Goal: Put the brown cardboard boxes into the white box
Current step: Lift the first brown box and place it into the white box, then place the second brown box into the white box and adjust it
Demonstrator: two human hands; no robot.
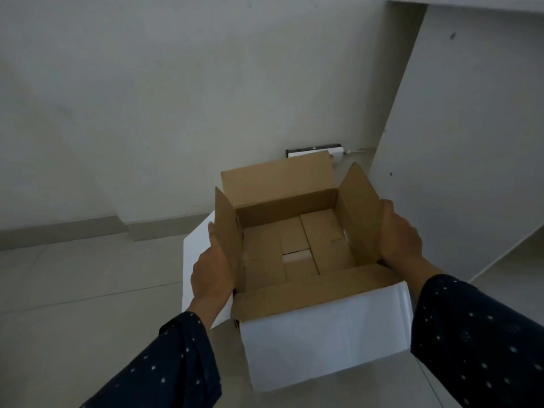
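Observation:
An open brown cardboard box (294,248) with its four flaps up sits in or just over the white box (323,343), whose white flaps spread out at the left and toward me. I cannot tell whether the brown box rests on the white box's bottom. My left hand (212,266) presses flat against the outside of the brown box's left flap. My right hand (400,237) presses against the outside of its right flap. The box is held between the two hands. Nothing lies inside the brown box.
The boxes are on a pale tiled floor (73,290) close to a white wall. A power strip (315,150) lies by the wall just behind the boxes. A white cabinet panel (456,142) stands close on the right.

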